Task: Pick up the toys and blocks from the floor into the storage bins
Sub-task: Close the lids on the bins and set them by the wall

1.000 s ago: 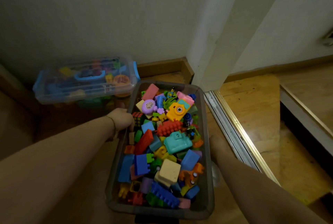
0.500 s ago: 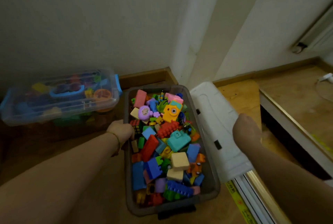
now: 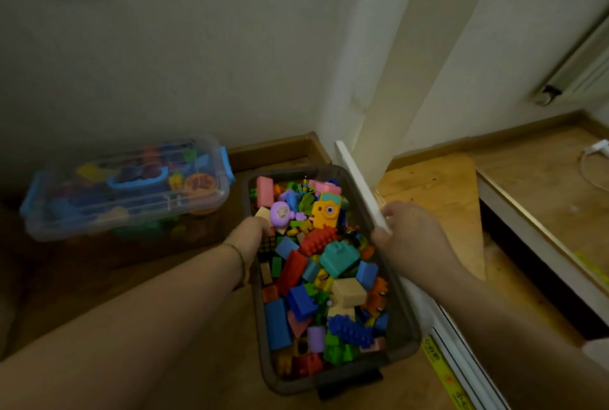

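Note:
A dark grey storage bin (image 3: 403, 338) stands on the wooden floor, packed with several coloured blocks and toys, among them a yellow toy camera (image 3: 326, 212) and a teal block (image 3: 339, 256). My left hand (image 3: 248, 235) grips the bin's left rim, fingers curled over the edge. My right hand (image 3: 412, 236) holds a white lid (image 3: 357, 179) by its edge; the lid stands tilted on its side along the bin's right rim. A clear bin with blue latches (image 3: 128, 189), lid on and full of toys, sits to the left by the wall.
A wall corner and white door frame (image 3: 379, 80) rise just behind the bins. A metal sliding-door track (image 3: 461, 357) runs along the right side of the grey bin. A raised wooden platform (image 3: 543, 185) lies to the right.
My right hand has lifted the white lid from lying flat beside the bin and turned it up on edge against the bin's right rim. My left hand stays on the left rim.

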